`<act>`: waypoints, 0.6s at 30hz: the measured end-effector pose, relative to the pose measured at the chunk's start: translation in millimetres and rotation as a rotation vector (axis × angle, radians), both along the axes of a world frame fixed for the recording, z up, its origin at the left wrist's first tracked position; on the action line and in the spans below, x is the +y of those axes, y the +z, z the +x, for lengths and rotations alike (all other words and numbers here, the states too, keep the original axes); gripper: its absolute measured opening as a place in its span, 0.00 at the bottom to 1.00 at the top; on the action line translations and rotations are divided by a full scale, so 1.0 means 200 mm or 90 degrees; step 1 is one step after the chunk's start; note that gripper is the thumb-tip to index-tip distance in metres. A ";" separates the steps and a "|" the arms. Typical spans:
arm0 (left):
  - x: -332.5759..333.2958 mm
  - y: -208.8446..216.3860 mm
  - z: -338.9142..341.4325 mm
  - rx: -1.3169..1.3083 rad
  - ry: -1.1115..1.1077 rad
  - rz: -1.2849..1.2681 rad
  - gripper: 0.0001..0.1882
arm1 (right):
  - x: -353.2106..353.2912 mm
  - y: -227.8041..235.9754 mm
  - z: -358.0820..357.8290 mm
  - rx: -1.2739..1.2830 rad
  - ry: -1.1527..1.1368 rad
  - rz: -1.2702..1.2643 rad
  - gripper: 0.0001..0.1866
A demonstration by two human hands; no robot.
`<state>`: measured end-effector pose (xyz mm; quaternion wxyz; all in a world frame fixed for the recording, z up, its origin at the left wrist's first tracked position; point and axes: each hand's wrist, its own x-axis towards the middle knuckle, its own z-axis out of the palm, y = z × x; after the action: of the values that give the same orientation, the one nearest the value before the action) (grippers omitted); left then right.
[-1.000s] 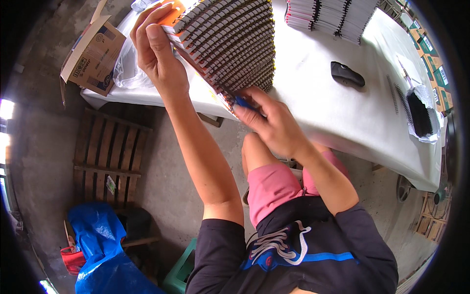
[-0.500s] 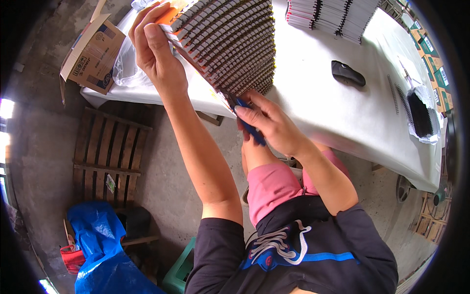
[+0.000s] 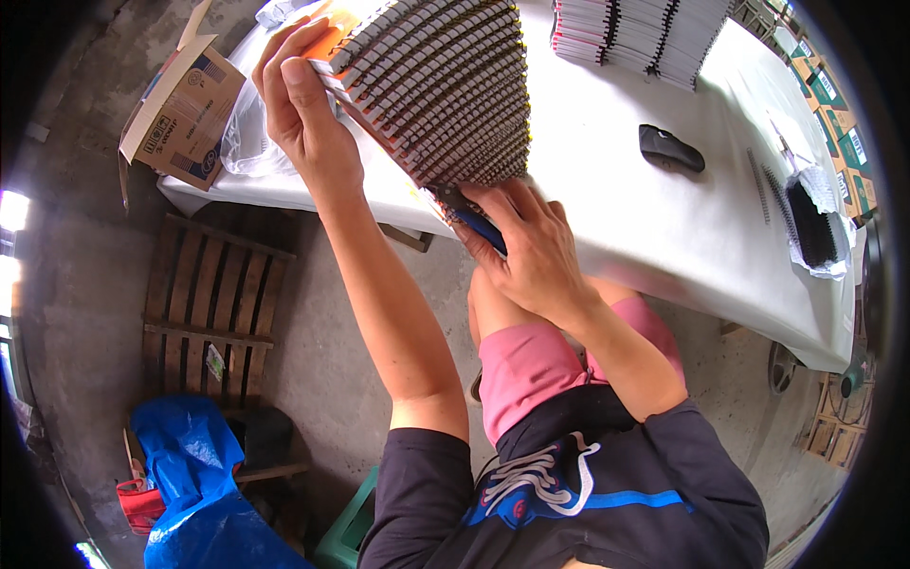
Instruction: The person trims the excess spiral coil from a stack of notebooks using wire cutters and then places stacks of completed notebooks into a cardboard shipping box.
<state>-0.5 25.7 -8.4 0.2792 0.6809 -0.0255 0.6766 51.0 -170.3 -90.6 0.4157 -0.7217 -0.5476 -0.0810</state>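
A tall stack of spiral-bound notebooks (image 3: 450, 95) with dark coils rests at the near edge of the white-covered table, its bound sides facing me. My left hand (image 3: 308, 104) is closed round the stack's left end, beside an orange cover, with the thumb on the near side. In my right hand (image 3: 536, 242) is a pair of blue-handled pliers (image 3: 482, 228). The fingers wrap over the handles, and the dark jaws are at the stack's lower near corner, by the coil ends. Just what the jaws touch is too small to tell.
On the white table (image 3: 607, 171) stand another stack of bound books (image 3: 630, 38), a black pouch-like object (image 3: 671, 149) and loose black coils in plastic (image 3: 813, 223). An open cardboard box (image 3: 185, 114) and a plastic bag (image 3: 251, 137) are at left. A wooden pallet (image 3: 213, 303) leans below.
My right hand has turned and closed further over the plier handles, its knuckles now uppermost against the stack's near end. The left hand keeps its hold on the stack.
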 end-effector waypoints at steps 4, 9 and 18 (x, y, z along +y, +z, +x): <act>-0.01 0.01 0.01 -0.002 -0.018 0.010 0.23 | 0.01 -0.03 0.04 0.444 0.213 0.005 0.16; -0.01 0.00 0.00 0.006 0.002 -0.005 0.23 | 0.00 -0.07 0.03 0.362 0.149 0.035 0.19; -0.02 0.00 0.00 0.004 -0.010 -0.020 0.24 | 0.01 -0.07 -0.01 -0.075 -0.032 0.052 0.25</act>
<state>-0.7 22.4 -7.4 0.2952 0.6786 -0.0197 0.6723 49.8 -168.6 -105.1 0.4093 -0.7118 -0.5491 -0.1562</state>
